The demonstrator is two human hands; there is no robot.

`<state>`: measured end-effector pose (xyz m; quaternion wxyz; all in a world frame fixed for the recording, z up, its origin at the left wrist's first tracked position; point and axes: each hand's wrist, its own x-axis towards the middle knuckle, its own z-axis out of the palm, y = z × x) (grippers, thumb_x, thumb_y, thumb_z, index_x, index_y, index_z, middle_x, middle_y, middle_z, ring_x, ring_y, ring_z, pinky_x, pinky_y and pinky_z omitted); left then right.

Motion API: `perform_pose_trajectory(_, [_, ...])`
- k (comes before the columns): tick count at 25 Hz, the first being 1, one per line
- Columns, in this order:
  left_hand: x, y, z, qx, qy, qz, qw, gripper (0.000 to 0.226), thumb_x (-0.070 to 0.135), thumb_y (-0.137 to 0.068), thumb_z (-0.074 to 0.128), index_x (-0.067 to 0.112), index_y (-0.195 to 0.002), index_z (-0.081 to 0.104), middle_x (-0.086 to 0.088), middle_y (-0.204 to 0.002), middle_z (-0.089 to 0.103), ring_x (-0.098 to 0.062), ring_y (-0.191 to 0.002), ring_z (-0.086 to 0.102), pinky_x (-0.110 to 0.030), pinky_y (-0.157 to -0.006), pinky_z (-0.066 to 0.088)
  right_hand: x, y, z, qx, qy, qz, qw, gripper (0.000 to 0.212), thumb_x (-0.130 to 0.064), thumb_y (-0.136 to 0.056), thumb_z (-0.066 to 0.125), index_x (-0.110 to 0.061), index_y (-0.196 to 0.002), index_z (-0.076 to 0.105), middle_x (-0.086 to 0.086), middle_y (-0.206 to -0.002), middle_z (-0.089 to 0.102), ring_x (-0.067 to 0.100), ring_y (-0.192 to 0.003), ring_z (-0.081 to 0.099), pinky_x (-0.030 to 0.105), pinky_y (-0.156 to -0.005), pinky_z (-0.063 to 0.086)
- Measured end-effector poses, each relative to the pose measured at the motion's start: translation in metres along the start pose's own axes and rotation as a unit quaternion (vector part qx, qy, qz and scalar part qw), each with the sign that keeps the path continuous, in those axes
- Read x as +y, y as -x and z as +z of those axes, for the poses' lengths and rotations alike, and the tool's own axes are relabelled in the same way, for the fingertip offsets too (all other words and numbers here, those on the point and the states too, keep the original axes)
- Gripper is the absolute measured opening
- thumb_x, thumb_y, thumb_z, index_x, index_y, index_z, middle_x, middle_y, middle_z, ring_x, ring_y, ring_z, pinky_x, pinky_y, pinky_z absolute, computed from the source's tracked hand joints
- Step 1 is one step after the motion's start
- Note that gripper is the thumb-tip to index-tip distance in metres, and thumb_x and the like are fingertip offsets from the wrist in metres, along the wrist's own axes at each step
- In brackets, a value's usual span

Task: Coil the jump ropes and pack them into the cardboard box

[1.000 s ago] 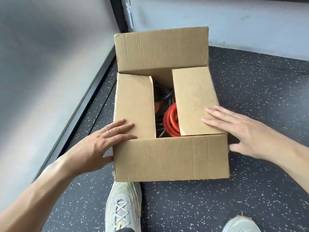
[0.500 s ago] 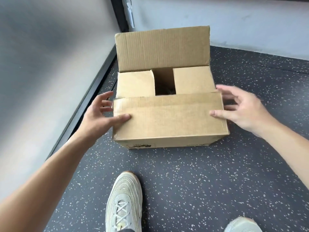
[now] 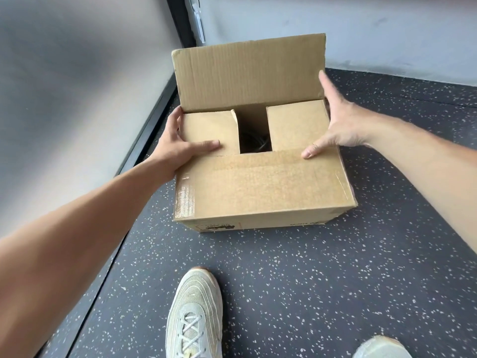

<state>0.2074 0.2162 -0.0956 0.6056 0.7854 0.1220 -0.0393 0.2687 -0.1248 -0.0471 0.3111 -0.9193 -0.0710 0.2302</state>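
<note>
Brown corrugated cardboard box [image 3: 271, 222] on a dark speckled floor [image 3: 309, 280], seen from above. Near flap [image 3: 260, 184] and both side flaps [image 3: 209, 130] are folded down; far flap [image 3: 247, 71] stands upright. Coiled jump ropes [image 3: 254, 142] lie inside, dimly visible as dark cord through the gap between the side flaps. Left hand [image 3: 171, 143] is spread wide at the box's left edge, thumb flat on the left side flap. Right hand [image 3: 343, 125] is spread wide, thumb pressing the near flap's edge, fingers reaching to the far flap. Pale laced sneaker [image 3: 193, 313] stands near the box.
</note>
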Motion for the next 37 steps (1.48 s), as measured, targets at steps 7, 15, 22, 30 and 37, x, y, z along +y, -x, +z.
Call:
perform_pose_trajectory(7, [-0.002, 0.025, -0.003, -0.019, 0.019, 0.063, 0.998, 0.068, 0.055, -0.050, 0.092, 0.030, -0.106, 0.063, 0.014, -0.127, 0.058, 0.001, -0.112, 0.057, -0.028, -0.094, 0.047, 0.019, 0.035, 0.023, 0.106, -0.073, -0.100, 0.987, 0.134, -0.041, -0.058, 0.091, -0.037, -0.159, 0.003, -0.009, -0.160, 0.034, 0.002, -0.144, 0.022, 0.037, -0.121, 0.008])
perform_pose_trajectory(15, [0.011, 0.067, 0.078, -0.061, -0.526, 0.193, 0.826, 0.063, 0.056, -0.101, 0.011, 0.030, -0.159, 0.008, 0.008, -0.166, 0.001, -0.023, -0.153, -0.007, -0.063, -0.119, -0.001, -0.031, 0.045, 0.123, 0.110, 0.252, -0.124, 0.953, 0.063, -0.047, -0.101, 0.010, -0.027, -0.161, 0.006, -0.003, -0.168, -0.005, 0.022, -0.155, -0.009, 0.051, -0.124, -0.005])
perform_pose_trajectory(22, [0.020, 0.016, 0.066, 0.019, -0.583, 0.050, 0.811, 0.079, 0.085, -0.084, 0.009, 0.050, -0.154, 0.003, 0.003, -0.167, -0.007, -0.038, -0.152, -0.008, -0.074, -0.112, 0.004, -0.015, -0.005, 0.088, 0.152, 0.303, -0.004, 0.941, 0.075, -0.083, -0.088, 0.004, -0.051, -0.155, -0.005, -0.001, -0.167, -0.015, 0.037, -0.153, -0.010, 0.063, -0.120, -0.003])
perform_pose_trajectory(30, [0.022, 0.043, 0.055, 0.067, -0.558, 0.002, 0.827, 0.096, 0.093, -0.076, 0.012, 0.042, -0.157, 0.000, 0.003, -0.168, -0.006, -0.043, -0.127, 0.038, -0.042, -0.083, 0.046, -0.023, 0.033, 0.095, 0.208, 0.217, 0.143, 0.943, 0.087, -0.073, -0.094, 0.007, -0.018, -0.160, -0.007, 0.012, -0.168, -0.012, 0.041, -0.129, 0.041, 0.046, -0.094, 0.045])
perform_pose_trajectory(37, [0.050, 0.110, 0.033, -0.108, -0.591, -0.022, 0.799, 0.080, 0.080, -0.089, 0.018, 0.043, -0.156, -0.007, 0.006, -0.166, -0.009, -0.039, -0.152, -0.007, -0.072, -0.112, 0.007, -0.031, 0.127, 0.092, 0.030, 0.242, 0.126, 0.961, 0.076, -0.059, -0.101, 0.025, -0.020, -0.161, -0.002, -0.004, -0.168, -0.014, 0.031, -0.155, -0.008, 0.056, -0.123, 0.008])
